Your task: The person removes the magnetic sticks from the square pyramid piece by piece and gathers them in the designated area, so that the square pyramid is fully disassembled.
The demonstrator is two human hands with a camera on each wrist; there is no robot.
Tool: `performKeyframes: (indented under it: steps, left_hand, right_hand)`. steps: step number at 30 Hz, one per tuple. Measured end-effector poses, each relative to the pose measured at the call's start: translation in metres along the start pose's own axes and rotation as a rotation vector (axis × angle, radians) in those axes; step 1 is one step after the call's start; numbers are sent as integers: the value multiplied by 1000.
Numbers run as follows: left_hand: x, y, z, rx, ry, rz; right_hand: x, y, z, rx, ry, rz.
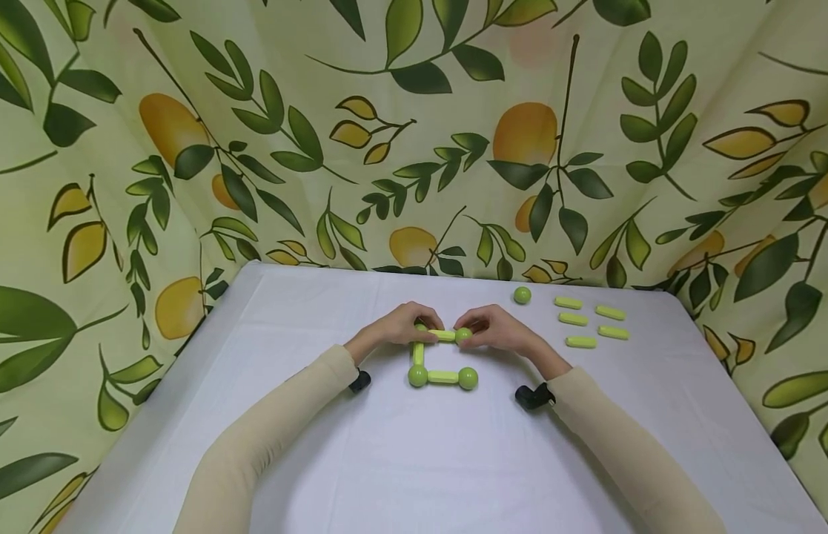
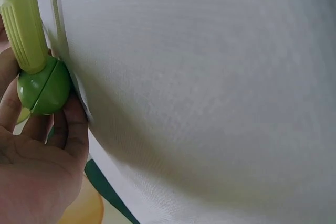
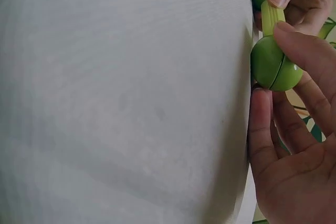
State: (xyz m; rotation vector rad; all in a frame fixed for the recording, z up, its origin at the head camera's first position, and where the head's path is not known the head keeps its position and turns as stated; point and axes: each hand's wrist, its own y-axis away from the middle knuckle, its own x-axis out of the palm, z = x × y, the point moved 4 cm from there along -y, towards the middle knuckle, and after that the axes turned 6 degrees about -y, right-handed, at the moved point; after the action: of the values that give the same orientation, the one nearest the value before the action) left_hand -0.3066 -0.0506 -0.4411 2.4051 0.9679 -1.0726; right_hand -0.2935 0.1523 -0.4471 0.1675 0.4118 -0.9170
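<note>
A C-shaped frame of pale yellow-green rods and green balls lies on the white table. My left hand (image 1: 408,325) grips the far left corner ball (image 2: 44,86), which it mostly covers in the head view. In the right wrist view, the left thumb lies against the far rod (image 3: 271,18). My right hand (image 1: 499,330) pinches the far right ball (image 3: 275,64) at that rod's other end. A side rod (image 1: 418,354) runs to the near left ball (image 1: 418,375). From there a near rod (image 1: 443,377) reaches the near right ball (image 1: 468,378).
Toward the back right of the table (image 1: 400,467) lie a loose green ball (image 1: 522,295) and several loose rods (image 1: 573,319). A leaf-and-fruit patterned curtain (image 1: 447,148) rises behind the table and along both sides. Black wrist cameras (image 1: 534,397) sit below each wrist.
</note>
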Motion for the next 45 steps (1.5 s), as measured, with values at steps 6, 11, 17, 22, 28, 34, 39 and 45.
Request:
performKeyframes:
  steps: [6, 11, 17, 22, 28, 34, 39, 45]
  left_hand:
    - [1, 0, -1, -8, 1, 16]
    - [0, 1, -3, -4, 5, 23]
    - [1, 0, -5, 9, 14, 34]
    - [1, -1, -5, 24, 20, 34]
    - [2, -1, -4, 31, 29, 42]
    - [2, -1, -3, 39, 31, 59]
    - [-2, 3, -1, 23, 6, 50]
    - [-6, 9, 4, -12, 16, 38]
  right_hand:
    - [0, 1, -6, 9, -29, 23]
    - [-2, 1, -7, 16, -42, 40]
    - [-3, 1, -8, 5, -37, 68]
    - [-4, 1, -8, 2, -45, 87]
    - [-4, 2, -6, -12, -49, 115]
    - [-5, 2, -6, -16, -58, 158]
    - [-13, 6, -7, 2, -37, 161]
    - [-36, 17, -9, 16, 0, 60]
